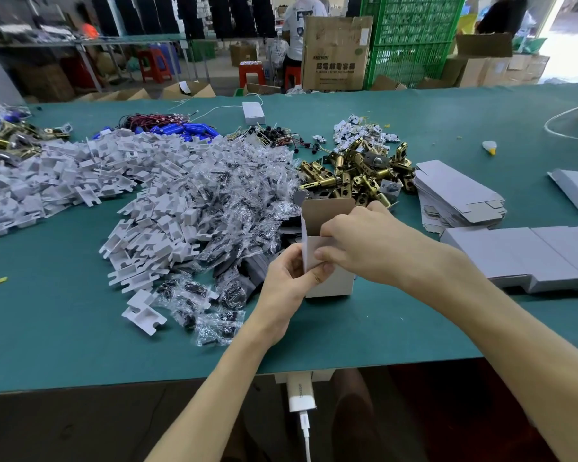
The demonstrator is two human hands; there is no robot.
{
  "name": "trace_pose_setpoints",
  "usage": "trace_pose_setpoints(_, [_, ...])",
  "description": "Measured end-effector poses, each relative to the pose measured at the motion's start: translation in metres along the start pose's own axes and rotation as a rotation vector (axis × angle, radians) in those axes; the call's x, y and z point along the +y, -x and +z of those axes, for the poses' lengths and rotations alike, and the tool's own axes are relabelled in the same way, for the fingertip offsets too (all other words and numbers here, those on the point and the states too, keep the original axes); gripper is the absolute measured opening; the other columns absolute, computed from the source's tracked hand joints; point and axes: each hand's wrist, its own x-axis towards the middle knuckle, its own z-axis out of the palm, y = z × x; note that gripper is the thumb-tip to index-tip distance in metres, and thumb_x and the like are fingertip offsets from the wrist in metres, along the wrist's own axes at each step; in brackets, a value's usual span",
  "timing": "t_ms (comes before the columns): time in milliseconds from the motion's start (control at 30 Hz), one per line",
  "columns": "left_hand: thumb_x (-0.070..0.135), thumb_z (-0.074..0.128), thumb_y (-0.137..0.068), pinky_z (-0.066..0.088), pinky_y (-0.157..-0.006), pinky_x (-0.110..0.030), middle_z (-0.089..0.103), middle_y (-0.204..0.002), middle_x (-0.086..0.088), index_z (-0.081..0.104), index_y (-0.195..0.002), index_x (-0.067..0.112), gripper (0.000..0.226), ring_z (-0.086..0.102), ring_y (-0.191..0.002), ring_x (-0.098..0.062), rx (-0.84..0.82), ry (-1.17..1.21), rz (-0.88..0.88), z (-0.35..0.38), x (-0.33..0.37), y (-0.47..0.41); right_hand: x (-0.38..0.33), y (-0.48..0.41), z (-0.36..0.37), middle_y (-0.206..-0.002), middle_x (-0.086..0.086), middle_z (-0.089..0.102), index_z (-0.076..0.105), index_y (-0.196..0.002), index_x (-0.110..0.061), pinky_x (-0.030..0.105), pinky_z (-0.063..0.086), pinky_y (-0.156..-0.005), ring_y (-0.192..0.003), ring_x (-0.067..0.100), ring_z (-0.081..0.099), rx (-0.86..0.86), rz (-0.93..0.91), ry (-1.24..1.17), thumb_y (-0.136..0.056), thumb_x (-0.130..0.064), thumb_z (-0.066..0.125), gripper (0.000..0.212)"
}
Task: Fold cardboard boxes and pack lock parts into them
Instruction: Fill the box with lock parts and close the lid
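Box (334,285) stands open-topped, left hand (286,283) pinching its side, right hand (364,241) gripping its rim; filling likely follows.

box (334,285) upright on desk (80,328), front centre | bagged parts (241,188) left | plastic trays (80,168) far left | latches (357,175) behind | flat blanks (457,195) right

Both hands (289,278) (364,241) grip upright open box (331,285) on green table (80,328)

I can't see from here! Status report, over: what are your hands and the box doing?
Left hand grips box edge. Right hand pinches its open top. It stands upright on table. Brass latches heaped close behind.
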Motion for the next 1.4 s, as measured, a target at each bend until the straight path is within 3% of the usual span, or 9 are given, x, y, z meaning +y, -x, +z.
trace_pose_setpoints(200, [0.015,0.075,-0.092,0.054,-0.090,-0.028,0.074,-0.107,-0.004,0.066,-0.123,0.003,0.034,0.066,-0.100,-0.013,-0.007,-0.018,0.008,0.000,0.000,0.001,-0.003,0.001,0.001,-0.067,-0.007,0.038,0.036,-0.068,-0.025,0.039,0.025,-0.084,-0.069,0.020,0.037,-0.020,-0.015,0.059,-0.100,-0.046,0.052,0.041])
trace_pose_setpoints(300, [0.015,0.076,-0.091,0.055,-0.089,-0.026,0.074,-0.107,-0.004,0.067,-0.122,0.004,0.034,0.066,-0.100,-0.012,-0.003,-0.011,0.010,0.001,0.001,0.001,-0.002,0.004,-0.001,-0.068,-0.008,0.039,0.043,-0.074,-0.024,0.039,0.029,-0.085,-0.076,0.024,0.040,-0.024,-0.018,0.029,-0.100,-0.047,0.052,0.035])
trace_pose_setpoints(467, [0.010,0.074,-0.093,0.055,-0.086,-0.024,0.075,-0.112,-0.008,0.067,-0.124,0.005,0.032,0.069,-0.103,-0.013,0.000,-0.014,0.010,0.001,0.002,0.001,0.004,0.011,-0.007,-0.075,-0.002,0.057,0.062,-0.087,-0.020,0.034,0.033,-0.060,-0.079,0.026,0.056,0.044,0.007,-0.139,-0.100,-0.043,0.055,0.028])
trace_pose_setpoints(600, [0.011,0.074,-0.094,0.058,-0.088,-0.031,0.075,-0.116,-0.012,0.067,-0.123,0.006,0.031,0.071,-0.106,-0.019,0.017,-0.024,0.004,0.000,0.001,0.001,0.009,0.012,-0.010,-0.082,0.001,0.066,0.069,-0.093,-0.019,0.039,0.051,-0.066,-0.078,0.024,0.061,0.149,0.035,-0.282,-0.102,-0.040,0.057,0.025])
trace_pose_setpoints(900, [0.008,0.072,-0.095,0.058,-0.086,-0.030,0.076,-0.113,-0.005,0.066,-0.124,0.004,0.030,0.071,-0.103,-0.015,0.055,-0.023,0.025,0.000,0.000,0.000,0.012,0.006,-0.011,-0.075,0.001,0.069,0.068,-0.091,-0.013,0.045,0.052,-0.071,-0.071,0.023,0.064,0.447,0.012,-0.517,-0.103,-0.033,0.059,0.025])
trace_pose_setpoints(1100, [0.008,0.075,-0.093,0.058,-0.084,-0.029,0.077,-0.102,-0.001,0.066,-0.112,0.005,0.020,0.070,-0.094,-0.012,0.036,-0.065,0.014,-0.002,-0.004,-0.002,-0.032,-0.016,-0.018,-0.096,0.004,0.069,0.066,-0.101,-0.010,0.032,0.045,-0.086,-0.087,0.021,0.060,0.641,-0.077,-0.249,-0.099,-0.015,0.062,0.006])
trace_pose_setpoints(1200, [0.020,0.068,-0.081,0.047,-0.068,-0.024,0.062,-0.069,0.017,0.057,-0.082,0.015,0.012,0.053,-0.068,-0.003,0.056,-0.134,-0.007,-0.001,-0.005,0.001,-0.070,-0.033,0.000,-0.098,0.006,0.067,0.068,-0.102,-0.007,0.034,0.049,-0.088,-0.089,0.022,0.062,0.578,-0.191,-0.095,-0.091,0.002,0.064,0.015])
trace_pose_setpoints(1267, [0.031,0.069,-0.081,0.048,-0.075,-0.028,0.063,-0.076,0.019,0.057,-0.088,0.018,0.019,0.053,-0.078,-0.003,0.078,-0.107,-0.054,-0.004,-0.008,0.003,-0.088,-0.048,0.015,-0.103,0.007,0.065,0.064,-0.107,-0.006,0.035,0.047,-0.085,-0.095,0.025,0.062,0.438,-0.206,-0.049,-0.092,0.006,0.058,0.021])
trace_pose_setpoints(1400, [0.005,0.067,-0.100,0.049,-0.083,-0.030,0.064,-0.083,0.015,0.059,-0.099,0.021,0.018,0.059,-0.089,-0.009,0.043,-0.025,-0.077,-0.005,-0.010,0.002,-0.093,-0.075,0.037,-0.112,0.009,0.056,0.057,-0.120,-0.005,0.039,0.044,-0.069,-0.104,0.031,0.063,0.181,-0.086,-0.068,-0.099,-0.004,0.061,0.021])
